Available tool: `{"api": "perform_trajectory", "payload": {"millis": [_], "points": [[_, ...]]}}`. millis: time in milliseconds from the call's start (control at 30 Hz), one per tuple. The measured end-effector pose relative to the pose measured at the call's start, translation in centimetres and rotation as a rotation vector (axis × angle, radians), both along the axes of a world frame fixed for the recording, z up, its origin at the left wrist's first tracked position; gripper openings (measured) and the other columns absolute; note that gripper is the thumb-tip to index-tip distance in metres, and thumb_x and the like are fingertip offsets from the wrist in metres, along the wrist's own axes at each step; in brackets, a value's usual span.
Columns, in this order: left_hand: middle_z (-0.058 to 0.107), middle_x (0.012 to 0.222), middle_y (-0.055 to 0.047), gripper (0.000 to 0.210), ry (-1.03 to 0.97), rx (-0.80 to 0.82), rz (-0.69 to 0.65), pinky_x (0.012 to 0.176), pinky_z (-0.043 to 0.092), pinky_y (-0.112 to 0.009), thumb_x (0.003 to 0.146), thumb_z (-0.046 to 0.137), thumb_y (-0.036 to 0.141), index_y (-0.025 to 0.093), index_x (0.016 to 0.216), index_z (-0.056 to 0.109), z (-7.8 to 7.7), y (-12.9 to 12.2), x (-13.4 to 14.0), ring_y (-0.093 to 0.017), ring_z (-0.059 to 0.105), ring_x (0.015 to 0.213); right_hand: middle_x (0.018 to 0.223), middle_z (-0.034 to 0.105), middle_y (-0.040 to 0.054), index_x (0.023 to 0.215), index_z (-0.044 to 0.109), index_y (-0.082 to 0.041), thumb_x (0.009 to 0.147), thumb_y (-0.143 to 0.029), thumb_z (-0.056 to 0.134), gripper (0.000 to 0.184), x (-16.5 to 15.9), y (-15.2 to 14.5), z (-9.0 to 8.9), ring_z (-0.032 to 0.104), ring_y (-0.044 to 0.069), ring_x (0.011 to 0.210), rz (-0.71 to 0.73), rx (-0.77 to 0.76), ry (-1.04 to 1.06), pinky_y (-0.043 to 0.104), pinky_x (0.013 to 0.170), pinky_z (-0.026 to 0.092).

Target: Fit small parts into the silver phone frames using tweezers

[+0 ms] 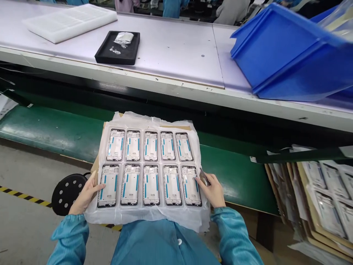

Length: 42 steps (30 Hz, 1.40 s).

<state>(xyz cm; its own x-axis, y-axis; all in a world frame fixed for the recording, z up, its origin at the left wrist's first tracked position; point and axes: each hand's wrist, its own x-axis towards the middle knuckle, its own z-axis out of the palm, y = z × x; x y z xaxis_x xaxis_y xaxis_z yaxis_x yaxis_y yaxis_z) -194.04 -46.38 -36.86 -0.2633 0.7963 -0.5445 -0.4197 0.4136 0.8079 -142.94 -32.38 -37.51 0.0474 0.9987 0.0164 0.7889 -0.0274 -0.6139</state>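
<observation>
A tray (138, 163) of metal phone frames with blue strips is held level in front of my body, its pieces set in two rows. White sheet lies around the tray, and brown cardboard shows at its left and far edges. My left hand (87, 194) grips the left edge, its thumb over the lower-left phone frame (109, 191). At the opposite edge, my right hand (213, 189) is closed on the tray with the thumb on top by the lower-right phone frame (192, 191). A brownish flat piece shows beside that thumb; its kind is unclear. The fingers beneath are hidden.
Ahead runs a white bench (176, 48) bearing a black tray (104, 55), a white foam slab (71, 22) and a blue bin (286, 55). Below is a green shelf (234, 173). Stacked phone-frame trays (328, 206) stand at right. A round black stool (64, 195) is at left.
</observation>
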Motion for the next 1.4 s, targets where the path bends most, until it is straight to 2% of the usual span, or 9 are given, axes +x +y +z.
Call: {"api": "perform_trajectory", "payload": {"millis": [167,300,400,567,700,1033,1133,1233,1400], "points": [[0.076,0.115,-0.012,0.083,-0.033,0.019,0.006,0.081,0.063,-0.030,0.055,0.096,0.028,0.020,0.129,0.058,0.3,-0.2,-0.3,-0.032,0.073,0.107,0.098,0.071,0.0121,0.096,0.072,-0.017,0.068,-0.075,0.064,0.065,-0.5,2.9,0.1,0.063,0.027,0.084,-0.116,-0.058,0.081,0.039,0.077,0.050],[0.078,0.105,-0.012,0.082,-0.072,-0.017,0.052,0.071,0.064,-0.032,0.050,0.098,0.027,0.018,0.121,0.060,0.8,0.2,0.3,-0.032,0.076,0.093,0.090,0.072,0.0095,0.093,0.072,-0.017,0.068,-0.072,0.064,0.061,-0.8,4.1,0.3,0.061,0.023,0.073,-0.088,-0.084,0.125,0.035,0.069,0.048],[0.078,0.105,-0.012,0.081,-0.087,-0.005,0.088,0.070,0.064,-0.031,0.044,0.098,0.021,0.017,0.117,0.062,1.0,0.3,0.8,-0.033,0.076,0.095,0.086,0.070,0.0080,0.093,0.071,-0.017,0.068,-0.070,0.063,0.058,-1.3,5.2,0.4,0.060,0.023,0.073,-0.052,-0.088,0.099,0.035,0.071,0.048],[0.078,0.108,-0.010,0.081,-0.097,-0.005,0.106,0.076,0.064,-0.032,0.047,0.096,0.019,0.018,0.121,0.062,1.0,0.2,1.2,-0.033,0.075,0.100,0.089,0.069,0.0111,0.081,0.069,-0.018,0.065,-0.068,0.064,0.053,-2.0,8.1,0.5,0.063,0.028,0.082,-0.052,-0.086,0.085,0.040,0.078,0.050],[0.077,0.110,-0.012,0.081,-0.090,0.001,0.096,0.078,0.063,-0.034,0.049,0.095,0.021,0.017,0.123,0.063,0.8,0.3,1.1,-0.034,0.074,0.100,0.081,0.071,0.0101,0.081,0.071,-0.017,0.063,-0.064,0.071,0.050,-1.8,9.4,1.0,0.064,0.028,0.077,-0.057,-0.139,0.118,0.037,0.070,0.051],[0.079,0.090,-0.008,0.058,-0.025,-0.031,0.158,0.070,0.060,-0.033,0.049,0.092,0.024,0.015,0.101,0.069,-1.4,0.5,0.6,-0.030,0.076,0.084,0.064,0.068,0.0043,0.082,0.073,-0.013,0.052,-0.053,0.089,0.052,-1.2,8.4,1.7,0.055,0.016,0.050,-0.149,-0.518,0.435,0.025,0.040,0.037],[0.078,0.086,-0.007,0.055,-0.025,-0.032,0.158,0.067,0.059,-0.031,0.049,0.091,0.024,0.015,0.099,0.069,-1.5,0.5,0.4,-0.030,0.076,0.082,0.068,0.072,0.0071,0.077,0.072,-0.016,0.047,-0.047,0.093,0.049,-1.0,7.2,1.6,0.062,0.020,0.054,-0.147,-0.586,0.521,0.027,0.041,0.046],[0.079,0.089,-0.008,0.055,-0.026,-0.037,0.158,0.066,0.058,-0.031,0.051,0.091,0.023,0.015,0.101,0.069,-1.5,0.5,0.3,-0.030,0.076,0.082,0.075,0.076,0.0095,0.074,0.071,-0.018,0.040,-0.041,0.096,0.048,-0.8,6.2,1.0,0.070,0.027,0.064,-0.191,-0.630,0.601,0.032,0.051,0.058],[0.078,0.101,-0.011,0.059,-0.066,-0.034,0.137,0.075,0.060,-0.035,0.052,0.091,0.021,0.015,0.106,0.068,-1.7,0.5,0.2,-0.031,0.075,0.091,0.084,0.079,0.0101,0.080,0.073,-0.019,0.042,-0.038,0.094,0.048,-0.5,6.0,-0.4,0.073,0.031,0.073,-0.238,-0.617,0.622,0.034,0.058,0.062]]}}
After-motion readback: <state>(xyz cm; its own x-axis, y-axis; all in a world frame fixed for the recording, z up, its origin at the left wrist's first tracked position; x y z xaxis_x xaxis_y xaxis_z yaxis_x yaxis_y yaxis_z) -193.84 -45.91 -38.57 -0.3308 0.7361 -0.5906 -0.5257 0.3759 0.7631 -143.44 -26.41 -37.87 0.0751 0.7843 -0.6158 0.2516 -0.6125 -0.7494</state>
